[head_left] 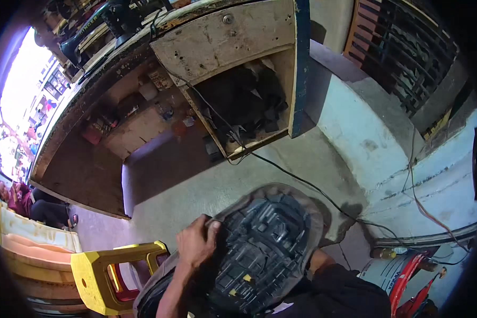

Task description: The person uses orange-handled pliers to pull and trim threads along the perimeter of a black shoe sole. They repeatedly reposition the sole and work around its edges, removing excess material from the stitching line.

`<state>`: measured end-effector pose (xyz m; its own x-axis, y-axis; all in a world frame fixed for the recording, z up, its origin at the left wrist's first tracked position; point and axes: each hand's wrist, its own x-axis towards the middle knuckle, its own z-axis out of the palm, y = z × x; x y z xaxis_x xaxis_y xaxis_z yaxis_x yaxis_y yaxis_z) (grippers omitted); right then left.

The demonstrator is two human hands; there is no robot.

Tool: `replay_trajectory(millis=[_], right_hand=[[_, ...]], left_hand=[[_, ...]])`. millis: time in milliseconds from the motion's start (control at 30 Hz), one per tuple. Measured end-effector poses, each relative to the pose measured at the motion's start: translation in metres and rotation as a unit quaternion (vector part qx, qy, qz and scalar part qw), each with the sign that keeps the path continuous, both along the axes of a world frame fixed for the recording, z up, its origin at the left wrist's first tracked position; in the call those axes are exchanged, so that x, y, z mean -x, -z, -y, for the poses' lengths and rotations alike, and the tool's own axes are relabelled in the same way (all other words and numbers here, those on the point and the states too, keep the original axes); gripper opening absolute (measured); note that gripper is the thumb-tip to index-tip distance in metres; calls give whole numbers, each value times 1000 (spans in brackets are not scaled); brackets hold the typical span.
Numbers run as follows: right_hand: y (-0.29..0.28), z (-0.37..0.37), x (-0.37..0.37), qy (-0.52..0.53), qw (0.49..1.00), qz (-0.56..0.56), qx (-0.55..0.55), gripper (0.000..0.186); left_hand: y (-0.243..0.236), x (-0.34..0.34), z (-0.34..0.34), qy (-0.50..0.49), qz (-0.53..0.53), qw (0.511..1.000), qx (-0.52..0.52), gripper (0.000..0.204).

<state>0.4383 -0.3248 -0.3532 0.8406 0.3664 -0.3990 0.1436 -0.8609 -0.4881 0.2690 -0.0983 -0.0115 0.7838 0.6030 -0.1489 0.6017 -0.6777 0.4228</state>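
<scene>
A motorcycle seat point(257, 249) rests upside down over my lap, its black ribbed plastic base facing up. Grey-brown cover material point(315, 228) wraps around its rim. My left hand point(196, 243) is closed on the seat's left edge, with the thumb along the rim and the fingers partly hidden. On the right side of the seat, bare skin point(320, 261) shows beside black cloth point(350, 289); it looks like a knee. No part of my right hand can be made out. Two small yellow pieces point(247, 277) show on the base.
A yellow plastic stool point(93, 281) stands to the left. Ahead is a worn wooden workbench point(225, 40) with a sewing machine point(93, 32) on top and dark scraps in its open compartment. A black cable point(297, 177) crosses the floor. A bucket point(392, 275) sits at right. Someone sits far left.
</scene>
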Motion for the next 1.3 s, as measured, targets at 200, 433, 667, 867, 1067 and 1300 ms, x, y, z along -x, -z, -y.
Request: replay_trajectory(millis=[200,433,667,867,1067,1300], right_hand=[[3,24,-7,-2,1000,-16,-13,37],[-3,59,-7,53,992,-67,-88,33],[-60,128,-15,190,879,-243,-362,31],[-197,183,-17,148,838,-175,-496,24],[-278,165,-7,141,817,-176,-531,23],[-313,193,16,29,961,-154,-229,18]], left_hand=[[4,-24,30,82,60,994,-39,39],[2,-6,23,75,72,993,-59,43],[-5,11,2,118,40,992,12,42],[-14,4,-6,148,-9,986,82,42],[-6,12,-11,163,10,983,84,43],[-7,14,-10,155,8,984,85,44]])
